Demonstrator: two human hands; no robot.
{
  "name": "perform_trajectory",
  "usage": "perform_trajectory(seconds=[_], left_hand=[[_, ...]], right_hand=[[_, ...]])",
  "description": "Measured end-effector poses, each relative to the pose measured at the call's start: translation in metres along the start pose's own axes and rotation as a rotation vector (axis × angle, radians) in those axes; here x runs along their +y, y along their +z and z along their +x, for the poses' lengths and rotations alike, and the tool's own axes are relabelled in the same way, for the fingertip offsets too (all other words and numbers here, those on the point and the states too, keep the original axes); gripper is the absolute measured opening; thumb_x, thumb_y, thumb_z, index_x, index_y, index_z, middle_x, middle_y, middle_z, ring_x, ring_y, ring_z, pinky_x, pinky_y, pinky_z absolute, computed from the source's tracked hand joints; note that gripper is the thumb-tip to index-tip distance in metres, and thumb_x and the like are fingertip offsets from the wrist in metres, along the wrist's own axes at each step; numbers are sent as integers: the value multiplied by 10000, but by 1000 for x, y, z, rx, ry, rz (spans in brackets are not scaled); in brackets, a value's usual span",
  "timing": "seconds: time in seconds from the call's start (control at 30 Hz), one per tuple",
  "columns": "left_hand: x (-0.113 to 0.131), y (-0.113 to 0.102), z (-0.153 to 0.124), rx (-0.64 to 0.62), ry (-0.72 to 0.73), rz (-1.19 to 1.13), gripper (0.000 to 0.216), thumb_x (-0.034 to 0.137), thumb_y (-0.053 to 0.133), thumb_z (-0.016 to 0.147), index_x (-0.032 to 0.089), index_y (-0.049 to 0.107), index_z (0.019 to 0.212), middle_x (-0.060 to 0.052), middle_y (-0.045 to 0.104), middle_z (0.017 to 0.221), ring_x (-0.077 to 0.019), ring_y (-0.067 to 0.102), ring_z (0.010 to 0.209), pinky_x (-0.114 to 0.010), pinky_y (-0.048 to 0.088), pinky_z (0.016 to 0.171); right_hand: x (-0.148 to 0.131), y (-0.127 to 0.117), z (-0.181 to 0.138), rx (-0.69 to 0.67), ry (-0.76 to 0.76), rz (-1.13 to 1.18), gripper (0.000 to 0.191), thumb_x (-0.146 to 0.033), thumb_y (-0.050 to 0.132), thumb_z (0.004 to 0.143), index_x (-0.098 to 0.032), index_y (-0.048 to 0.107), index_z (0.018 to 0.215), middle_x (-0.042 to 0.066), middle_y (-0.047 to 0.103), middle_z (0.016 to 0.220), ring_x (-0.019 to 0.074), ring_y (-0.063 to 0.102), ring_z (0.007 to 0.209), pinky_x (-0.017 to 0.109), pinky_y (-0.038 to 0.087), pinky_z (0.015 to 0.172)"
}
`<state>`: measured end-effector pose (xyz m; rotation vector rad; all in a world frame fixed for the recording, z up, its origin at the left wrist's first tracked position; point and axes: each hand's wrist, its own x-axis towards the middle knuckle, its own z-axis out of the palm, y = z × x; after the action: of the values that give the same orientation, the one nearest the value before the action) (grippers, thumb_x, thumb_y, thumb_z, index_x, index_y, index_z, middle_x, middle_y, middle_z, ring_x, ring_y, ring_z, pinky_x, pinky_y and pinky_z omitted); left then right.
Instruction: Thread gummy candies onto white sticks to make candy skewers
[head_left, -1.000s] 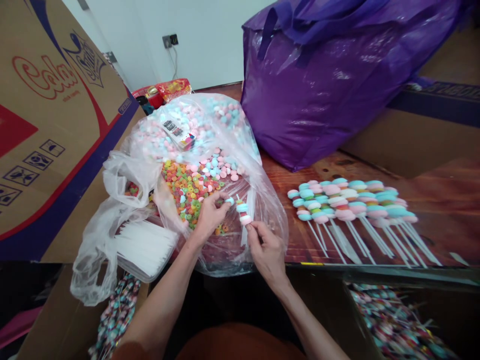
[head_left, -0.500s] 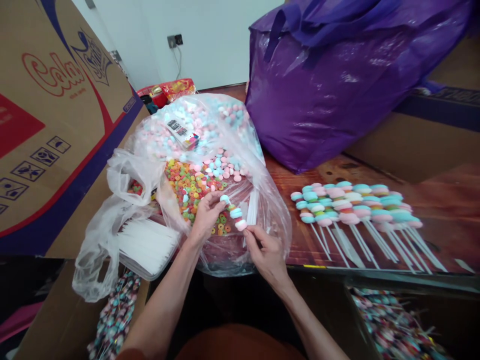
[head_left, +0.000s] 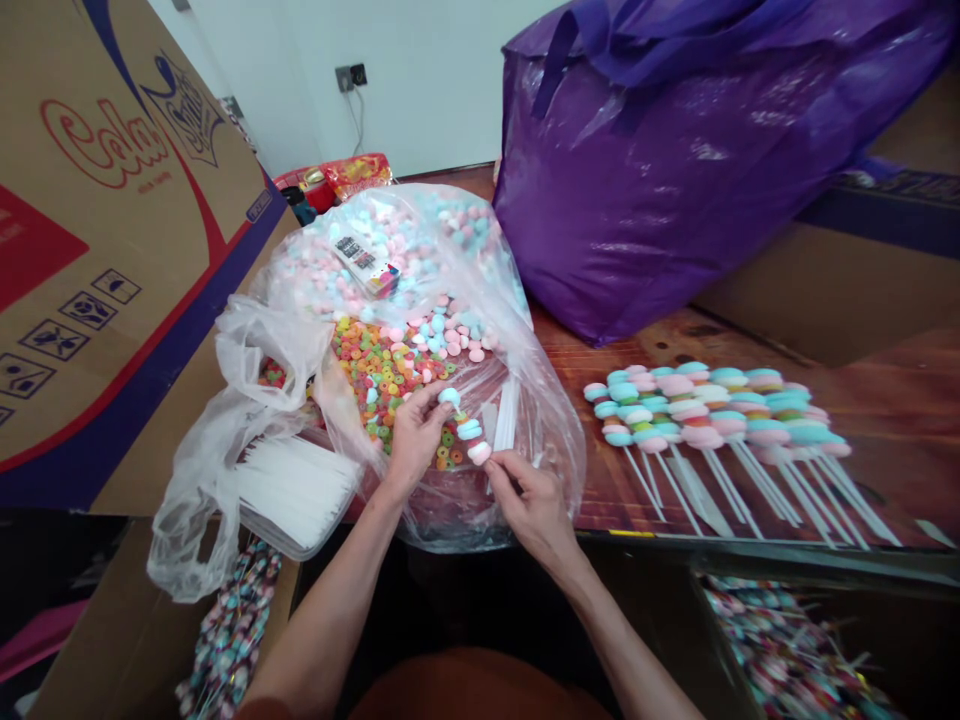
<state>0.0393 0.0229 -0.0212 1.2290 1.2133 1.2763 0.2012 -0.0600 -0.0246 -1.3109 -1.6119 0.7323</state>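
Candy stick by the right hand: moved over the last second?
Yes. Judged against the wall socket, the candy stick has shifted to the left and slightly lower in the view.

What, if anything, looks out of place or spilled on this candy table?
Nothing looks clearly spilled or damaged. The shallow, clear plastic tray of thin white sticks seems to jut past the front edge of the reddish-brown table, and the crumpled, see-through plastic bag beside it hangs over too, which looks slightly precarious.
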Motion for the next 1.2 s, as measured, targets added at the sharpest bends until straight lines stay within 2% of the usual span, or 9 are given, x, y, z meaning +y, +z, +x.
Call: perform_trajectory(seconds=[0.17, 0.33, 0.57, 0.77, 1.03, 1.2], left_hand=[[-2, -6, 1, -28, 155, 206, 279, 179, 671, 809, 218, 757, 1071, -61, 726, 1040, -184, 659, 962, -318, 510, 919], [1, -5, 0, -62, 153, 248, 243, 163, 672, 810, 219, 776, 1022, -53, 740, 982, -189, 668, 922, -312, 510, 889], [12, -5, -14, -88, 220, 292, 268, 208, 636, 870, 247, 754, 1108, -64, 729, 1099, -197, 656, 1032, -330, 494, 958], [9, -2, -17, -71, 213, 270, 252, 237, 590, 908, 230, 757, 1096, -71, 732, 1066, -193, 663, 1020, -328, 500, 949], [9, 10, -29, -94, 108, 250, 255, 226, 590, 895, 211, 767, 1078, -68, 754, 1044, -193, 680, 968, -313, 521, 897], [7, 12, -26, -110, 94, 189, 260, 238, 608, 874, 196, 764, 1078, -72, 756, 1091, -199, 684, 1022, -329, 514, 954]], right_hand=[[1, -2, 1, -66, 59, 50, 284, -334, 494, 963, -180, 622, 761, -42, 477, 590, 98, 440, 523, 211, 342, 499], [-1, -2, 0, -42, 77, 72, 292, -350, 501, 958, -184, 608, 744, -44, 455, 589, 100, 432, 526, 208, 331, 483], [3, 0, -1, 1, 80, 28, 286, -339, 493, 959, -182, 619, 756, -51, 448, 566, 94, 425, 499, 212, 317, 475], [-1, -1, -1, 0, 62, 46, 280, -327, 497, 957, -181, 608, 745, -50, 453, 575, 96, 436, 513, 212, 332, 491], [-1, -1, -1, 43, 37, 2, 264, -303, 492, 955, -178, 619, 760, -53, 452, 572, 92, 425, 497, 215, 318, 484], [-3, 2, 1, 95, 30, -42, 248, -271, 488, 956, -175, 630, 777, -54, 463, 567, 89, 443, 500, 208, 334, 505]])
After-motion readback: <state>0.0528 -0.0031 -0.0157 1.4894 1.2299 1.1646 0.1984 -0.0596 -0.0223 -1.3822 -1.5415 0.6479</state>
